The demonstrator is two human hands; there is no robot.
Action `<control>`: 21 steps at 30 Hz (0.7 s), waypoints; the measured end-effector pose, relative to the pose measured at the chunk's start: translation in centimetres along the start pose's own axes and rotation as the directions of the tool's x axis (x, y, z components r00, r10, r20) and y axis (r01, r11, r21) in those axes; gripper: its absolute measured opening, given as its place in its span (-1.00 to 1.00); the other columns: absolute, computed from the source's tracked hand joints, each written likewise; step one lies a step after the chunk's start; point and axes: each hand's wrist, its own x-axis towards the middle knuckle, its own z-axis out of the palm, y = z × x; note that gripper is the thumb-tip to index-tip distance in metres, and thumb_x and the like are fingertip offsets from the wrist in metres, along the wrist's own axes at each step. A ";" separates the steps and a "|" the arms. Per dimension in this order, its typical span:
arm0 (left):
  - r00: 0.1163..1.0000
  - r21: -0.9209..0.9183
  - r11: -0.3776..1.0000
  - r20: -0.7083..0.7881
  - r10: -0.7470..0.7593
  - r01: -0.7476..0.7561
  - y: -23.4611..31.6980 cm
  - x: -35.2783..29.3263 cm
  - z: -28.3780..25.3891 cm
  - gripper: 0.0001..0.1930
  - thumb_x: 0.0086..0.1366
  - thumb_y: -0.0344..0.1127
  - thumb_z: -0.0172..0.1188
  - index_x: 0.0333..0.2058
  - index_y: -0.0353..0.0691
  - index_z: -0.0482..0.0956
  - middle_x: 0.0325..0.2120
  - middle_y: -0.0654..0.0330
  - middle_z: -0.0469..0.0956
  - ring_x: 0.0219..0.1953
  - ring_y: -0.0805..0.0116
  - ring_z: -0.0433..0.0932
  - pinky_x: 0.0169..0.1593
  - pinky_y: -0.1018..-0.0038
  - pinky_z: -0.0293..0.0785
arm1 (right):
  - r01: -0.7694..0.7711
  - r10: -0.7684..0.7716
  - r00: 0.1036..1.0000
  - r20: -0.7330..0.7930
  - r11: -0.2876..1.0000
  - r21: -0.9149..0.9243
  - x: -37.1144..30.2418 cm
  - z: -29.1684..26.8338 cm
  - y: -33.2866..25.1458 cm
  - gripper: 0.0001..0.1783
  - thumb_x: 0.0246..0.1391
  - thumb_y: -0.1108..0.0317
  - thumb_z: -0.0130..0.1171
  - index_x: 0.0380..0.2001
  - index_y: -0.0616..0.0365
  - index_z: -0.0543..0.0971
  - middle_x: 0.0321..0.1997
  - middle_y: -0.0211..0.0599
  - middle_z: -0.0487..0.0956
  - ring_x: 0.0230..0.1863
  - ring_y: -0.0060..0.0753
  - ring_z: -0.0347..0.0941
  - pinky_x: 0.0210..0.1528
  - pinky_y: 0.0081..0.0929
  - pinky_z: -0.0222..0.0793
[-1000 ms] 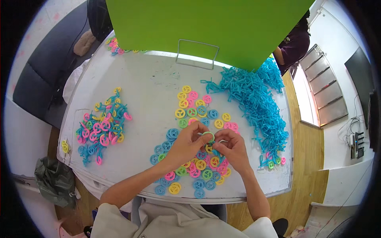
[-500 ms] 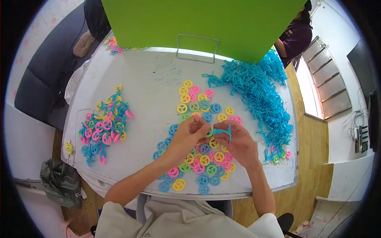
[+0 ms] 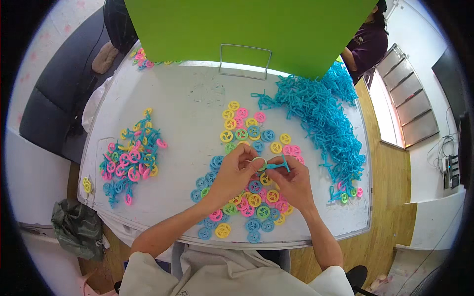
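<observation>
Over the middle of the table, my left hand (image 3: pixel 232 172) pinches a small green plastic wheel (image 3: pixel 260 164) between thumb and fingers. My right hand (image 3: pixel 295 186) is closed on a blue plastic T-shaped stick (image 3: pixel 286 164). The stick's inner end meets the wheel's edge; whether it is fixed in it I cannot tell, as fingertips cover part of the joint. Beneath and around both hands lie loose yellow, pink, blue and green wheels (image 3: pixel 254 200).
A large heap of blue sticks (image 3: pixel 316 111) covers the table's right side. Sticks with wheels on them (image 3: pixel 133 158) are piled at the left. A green panel (image 3: pixel 247 29) with a wire frame (image 3: pixel 245 61) stands at the back. Another person's dark sleeve (image 3: pixel 373 47) shows behind, right.
My right hand has shifted slightly left and its fingers have closed further round the blue stick, which now tilts more. My left hand has barely moved with the green wheel.
</observation>
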 end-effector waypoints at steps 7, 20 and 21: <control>0.999 0.075 0.997 -0.016 0.039 -0.037 -0.7 0.2 -0.1 -0.85 0.27 -0.42 0.13 -0.31 -0.26 0.31 -0.43 0.28 0.42 -0.39 0.58 0.45 -0.39 0.59 0.44 | 0.158 -0.156 0.987 -0.028 0.986 0.052 -0.1 0.6 0.9 -0.76 -0.01 0.67 0.18 -0.23 0.29 0.46 -0.23 -0.33 0.51 -0.22 -0.57 0.52 -0.21 -0.62 0.50; 0.947 0.421 0.875 -0.098 0.307 -0.240 -0.5 -0.4 0.6 -0.89 0.19 -0.55 0.15 -0.34 -0.31 0.39 -0.50 0.19 0.50 -0.42 0.50 0.48 -0.32 0.53 0.42 | -0.068 0.053 0.997 0.054 0.946 0.316 0.2 0.5 2.0 -0.84 0.05 0.58 0.17 -0.27 0.25 0.47 -0.29 -0.30 0.56 -0.31 -0.47 0.57 -0.20 -0.52 0.57; 0.946 0.421 0.875 -0.099 0.308 -0.241 -0.7 -0.4 0.6 -0.89 0.19 -0.55 0.15 -0.34 -0.31 0.39 -0.50 0.19 0.50 -0.42 0.50 0.48 -0.32 0.53 0.42 | -0.090 0.072 0.995 0.067 0.940 0.330 0.2 0.4 2.0 -0.85 0.07 0.55 0.17 -0.26 0.25 0.48 -0.31 -0.30 0.57 -0.32 -0.47 0.57 -0.21 -0.52 0.57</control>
